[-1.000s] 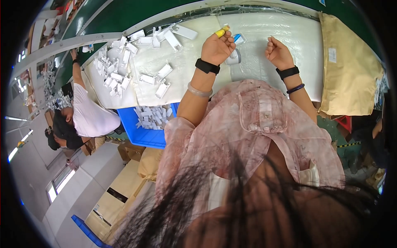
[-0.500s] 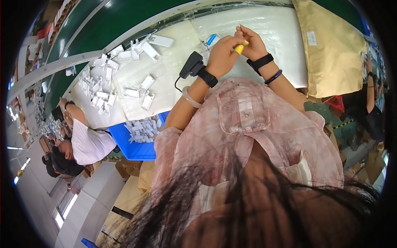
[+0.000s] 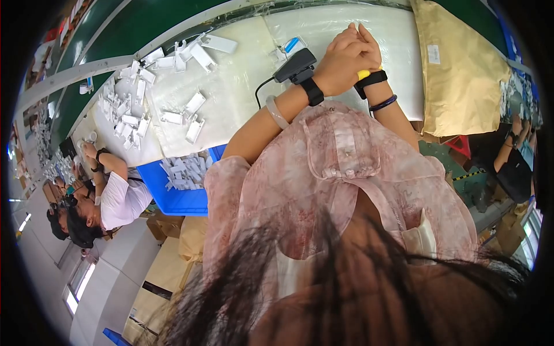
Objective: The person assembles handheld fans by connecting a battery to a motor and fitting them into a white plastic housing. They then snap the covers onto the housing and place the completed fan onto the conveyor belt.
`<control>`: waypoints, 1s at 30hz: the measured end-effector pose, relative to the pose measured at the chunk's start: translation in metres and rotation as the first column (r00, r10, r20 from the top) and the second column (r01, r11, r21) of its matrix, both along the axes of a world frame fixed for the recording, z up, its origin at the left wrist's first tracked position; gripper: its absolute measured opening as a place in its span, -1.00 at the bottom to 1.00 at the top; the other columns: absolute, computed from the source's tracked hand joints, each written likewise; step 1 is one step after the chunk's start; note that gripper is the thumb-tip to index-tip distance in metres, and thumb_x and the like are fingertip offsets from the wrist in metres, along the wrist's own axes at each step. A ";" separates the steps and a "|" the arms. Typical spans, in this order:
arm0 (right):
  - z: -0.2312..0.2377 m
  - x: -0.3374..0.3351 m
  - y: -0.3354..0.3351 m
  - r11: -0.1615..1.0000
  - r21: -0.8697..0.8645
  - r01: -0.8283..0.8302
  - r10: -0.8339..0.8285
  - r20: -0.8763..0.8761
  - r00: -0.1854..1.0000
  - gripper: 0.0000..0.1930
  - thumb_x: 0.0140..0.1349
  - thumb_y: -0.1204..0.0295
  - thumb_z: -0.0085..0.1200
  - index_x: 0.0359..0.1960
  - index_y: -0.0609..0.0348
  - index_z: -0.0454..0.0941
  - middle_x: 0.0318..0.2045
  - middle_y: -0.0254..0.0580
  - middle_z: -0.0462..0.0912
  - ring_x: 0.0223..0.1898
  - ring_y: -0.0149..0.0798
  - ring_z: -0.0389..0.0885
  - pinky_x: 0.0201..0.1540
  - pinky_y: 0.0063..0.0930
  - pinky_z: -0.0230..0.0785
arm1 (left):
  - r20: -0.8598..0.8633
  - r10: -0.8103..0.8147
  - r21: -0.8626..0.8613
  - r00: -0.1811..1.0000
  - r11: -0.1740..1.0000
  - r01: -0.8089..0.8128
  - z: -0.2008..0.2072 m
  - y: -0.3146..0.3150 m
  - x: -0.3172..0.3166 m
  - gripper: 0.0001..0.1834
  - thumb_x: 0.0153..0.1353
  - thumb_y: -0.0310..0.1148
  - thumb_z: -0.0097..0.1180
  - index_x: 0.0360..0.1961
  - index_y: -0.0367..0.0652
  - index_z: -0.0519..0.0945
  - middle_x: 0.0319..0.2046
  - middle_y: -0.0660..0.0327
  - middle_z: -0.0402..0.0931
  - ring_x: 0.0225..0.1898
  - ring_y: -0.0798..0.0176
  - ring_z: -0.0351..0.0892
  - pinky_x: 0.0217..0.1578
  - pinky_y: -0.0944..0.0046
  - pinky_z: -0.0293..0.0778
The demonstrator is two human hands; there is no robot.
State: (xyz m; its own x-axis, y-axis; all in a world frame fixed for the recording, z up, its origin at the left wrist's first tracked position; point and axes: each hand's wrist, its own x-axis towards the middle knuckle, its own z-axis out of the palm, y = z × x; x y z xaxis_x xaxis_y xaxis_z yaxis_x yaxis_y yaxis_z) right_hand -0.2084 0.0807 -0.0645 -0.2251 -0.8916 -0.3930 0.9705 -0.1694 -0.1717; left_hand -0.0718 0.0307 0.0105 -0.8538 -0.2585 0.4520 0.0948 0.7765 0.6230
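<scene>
My left hand (image 3: 339, 68) lies across my right hand, above the wrapped white tabletop. It is closed on a small yellow object (image 3: 362, 75), whose rounded end shows beside the right wristband; the kind is unclear. My right hand (image 3: 371, 51) has fingers stretched upward, partly hidden behind the left one. A black boxy device (image 3: 295, 64) with a cable is strapped at my left wrist. Just left of the hands, on the table, lies a small blue-and-white piece (image 3: 292, 45).
White plastic parts (image 3: 128, 109) are heaped at the table's left, with several loose ones (image 3: 190, 118) closer. A blue bin (image 3: 173, 202) of similar parts stands at my left. Brown paper (image 3: 461, 75) covers the right side. A person in white (image 3: 124, 190) works at far left.
Both hands have come closer together and shifted right. The left hand now overlaps the right, and the yellow object has moved right to the right wrist. My right fingers now point upward.
</scene>
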 end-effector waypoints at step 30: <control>-0.012 -0.005 0.015 0.925 0.368 -0.089 0.123 -0.071 0.990 -0.79 0.35 0.30 -0.06 -0.38 0.11 0.51 -0.60 -0.44 0.46 -0.57 -0.44 0.38 -0.43 -0.55 0.33 | 0.420 0.341 0.491 0.841 0.694 -0.527 -0.117 -0.246 0.039 -0.63 0.03 -0.43 0.17 -0.09 -0.28 0.52 -0.15 0.01 0.59 -0.16 0.09 0.62 -0.13 0.24 0.51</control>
